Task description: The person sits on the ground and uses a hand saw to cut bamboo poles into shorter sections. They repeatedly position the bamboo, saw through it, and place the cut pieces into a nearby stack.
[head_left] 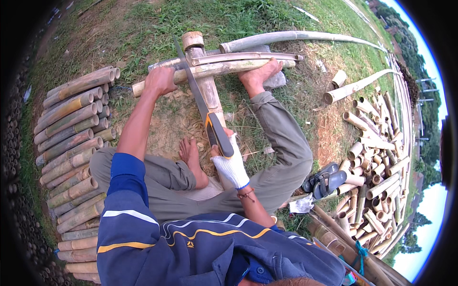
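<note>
My bare left hand [161, 81] is wrapped round a bamboo pole [217, 68] near its left end. In my right hand [227, 161], which wears a white knit glove, is the black and orange handle of a hand saw [196, 93]. The long blade crosses the pole just right of my left hand; whether its teeth have cut in cannot be seen. The pole rests across a notched wooden beam [207, 90], with a split bamboo strip [238, 56] lying behind it. My bare right foot [260, 75] presses on the pole's right part.
Cut bamboo lengths lie stacked [76, 138] on the left. On the right is a loose heap of short bamboo pieces [377, 190], with dark sandals [324, 181] beside it. Long bamboo poles [305, 35] stretch over the grass behind. My left foot [192, 159] is beside the beam.
</note>
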`<state>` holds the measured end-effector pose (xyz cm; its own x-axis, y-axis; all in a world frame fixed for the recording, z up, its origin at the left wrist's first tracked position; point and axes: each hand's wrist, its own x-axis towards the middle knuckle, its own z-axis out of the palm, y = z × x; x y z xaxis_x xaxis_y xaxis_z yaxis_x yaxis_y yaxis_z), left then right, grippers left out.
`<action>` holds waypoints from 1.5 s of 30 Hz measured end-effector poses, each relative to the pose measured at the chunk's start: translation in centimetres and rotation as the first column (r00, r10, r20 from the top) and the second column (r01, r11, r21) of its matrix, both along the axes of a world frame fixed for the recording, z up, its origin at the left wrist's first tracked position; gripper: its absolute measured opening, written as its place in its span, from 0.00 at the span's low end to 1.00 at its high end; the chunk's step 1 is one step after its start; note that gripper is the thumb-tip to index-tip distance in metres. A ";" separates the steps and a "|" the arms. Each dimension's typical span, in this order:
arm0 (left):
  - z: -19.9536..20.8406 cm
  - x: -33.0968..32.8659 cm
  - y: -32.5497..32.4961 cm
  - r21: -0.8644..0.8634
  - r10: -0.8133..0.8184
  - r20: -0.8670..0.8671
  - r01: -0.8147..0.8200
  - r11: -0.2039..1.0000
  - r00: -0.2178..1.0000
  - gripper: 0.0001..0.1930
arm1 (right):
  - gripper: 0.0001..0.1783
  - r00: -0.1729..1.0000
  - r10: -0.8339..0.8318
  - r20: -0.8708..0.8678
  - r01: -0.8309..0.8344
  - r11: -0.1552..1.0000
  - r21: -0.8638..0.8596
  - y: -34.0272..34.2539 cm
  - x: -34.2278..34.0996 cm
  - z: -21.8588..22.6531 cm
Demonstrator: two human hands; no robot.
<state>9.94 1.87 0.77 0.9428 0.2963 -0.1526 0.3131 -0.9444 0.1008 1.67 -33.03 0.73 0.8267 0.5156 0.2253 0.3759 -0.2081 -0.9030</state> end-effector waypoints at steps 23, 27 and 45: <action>0.6 0.8 0.0 -0.013 -0.031 -0.014 0.031 0.999 0.999 0.22 | 0.30 0.915 0.052 -0.401 0.009 0.989 0.148 10.4 9.1 -2.0; 0.1 0.3 1.5 -0.037 -0.085 0.012 0.086 0.996 0.996 0.24 | 0.30 0.932 0.091 -0.351 -0.032 0.985 0.169 8.5 5.7 -2.0; -1.2 0.6 1.0 -0.023 -0.033 0.001 0.033 0.999 0.999 0.21 | 0.28 0.895 0.060 -0.441 -0.025 0.996 0.085 9.2 8.5 -3.5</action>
<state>10.57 2.87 -0.42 0.9521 0.2617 -0.1583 0.2821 -0.9515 0.1232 10.15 -23.81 -2.81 0.8277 0.5483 -0.1198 -0.0600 -0.1258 -0.9902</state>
